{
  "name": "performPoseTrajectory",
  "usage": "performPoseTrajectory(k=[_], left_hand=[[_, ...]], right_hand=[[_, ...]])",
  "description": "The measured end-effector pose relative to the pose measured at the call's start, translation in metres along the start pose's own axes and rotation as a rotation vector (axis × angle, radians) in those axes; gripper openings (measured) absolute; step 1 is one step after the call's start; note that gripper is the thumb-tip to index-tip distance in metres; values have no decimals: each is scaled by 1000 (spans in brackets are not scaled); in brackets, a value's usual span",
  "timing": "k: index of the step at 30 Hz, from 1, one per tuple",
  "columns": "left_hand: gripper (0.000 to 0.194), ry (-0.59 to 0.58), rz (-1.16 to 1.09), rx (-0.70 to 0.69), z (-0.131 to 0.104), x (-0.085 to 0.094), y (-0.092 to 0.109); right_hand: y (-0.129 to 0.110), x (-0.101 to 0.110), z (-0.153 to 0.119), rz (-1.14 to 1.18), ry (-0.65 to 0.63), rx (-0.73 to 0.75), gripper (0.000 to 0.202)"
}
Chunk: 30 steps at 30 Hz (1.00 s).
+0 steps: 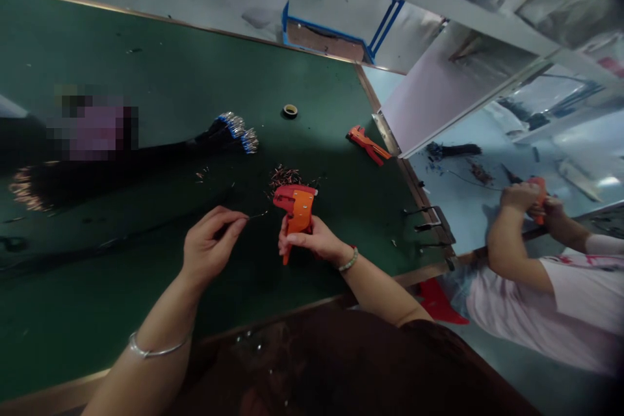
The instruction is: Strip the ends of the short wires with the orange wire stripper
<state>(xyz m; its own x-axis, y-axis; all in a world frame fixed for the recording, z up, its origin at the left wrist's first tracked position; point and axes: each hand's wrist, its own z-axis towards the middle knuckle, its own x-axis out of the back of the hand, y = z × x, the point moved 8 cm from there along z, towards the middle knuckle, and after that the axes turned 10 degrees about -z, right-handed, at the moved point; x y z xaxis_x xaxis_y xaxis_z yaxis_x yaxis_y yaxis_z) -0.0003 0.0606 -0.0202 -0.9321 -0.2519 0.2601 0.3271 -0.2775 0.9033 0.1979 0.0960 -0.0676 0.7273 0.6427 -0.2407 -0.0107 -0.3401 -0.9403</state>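
Note:
My left hand (212, 244) pinches a thin dark wire (256, 215), whose tip points right toward the tool. In my right hand (316, 240) is a red and orange wire stripper (298, 203), held by its handles with the jaws to the left. A small gap separates the wire's tip from the jaws. Just beyond the stripper lies a heap of copper and black wire scraps (285, 176). Farther left a thick bundle of black wires (160, 155) stretches over the green table (219, 78), with bare copper ends at one side and blue and silver terminals at the other.
A second wire stripper (369, 145) lies near the table's right edge. A roll of tape (290, 111) sits toward the back. Beyond the edge, a co-worker (541, 286) holds a similar tool at a neighbouring table. A blue-framed tray (326, 42) stands behind.

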Motion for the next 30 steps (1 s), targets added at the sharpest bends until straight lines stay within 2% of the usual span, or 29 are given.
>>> performPoseTrajectory(k=[6,10,13,19,27,29,30], left_hand=[[15,-96,30,-94,-2,-14,11],[14,-189,7,-162,-6,-30,17],[13,-213,8,-197,-8,-37,18],[13,-206,22,-195,-8,-35,18],[16,-221,10,-167,-6,-39,21],[16,-203,12,-160,-5,-32,18],[15,-148,25,-136,-3,-23,14]], right_hand=[[-9,20,3,-63,246,126,46],[-4,17,3,-120,267,129,44],[0,16,5,-138,274,131,44],[2,15,8,-191,240,116,44],[-7,19,2,-330,302,179,39],[-9,22,1,-356,304,199,39],[-11,27,0,-359,327,206,39]])
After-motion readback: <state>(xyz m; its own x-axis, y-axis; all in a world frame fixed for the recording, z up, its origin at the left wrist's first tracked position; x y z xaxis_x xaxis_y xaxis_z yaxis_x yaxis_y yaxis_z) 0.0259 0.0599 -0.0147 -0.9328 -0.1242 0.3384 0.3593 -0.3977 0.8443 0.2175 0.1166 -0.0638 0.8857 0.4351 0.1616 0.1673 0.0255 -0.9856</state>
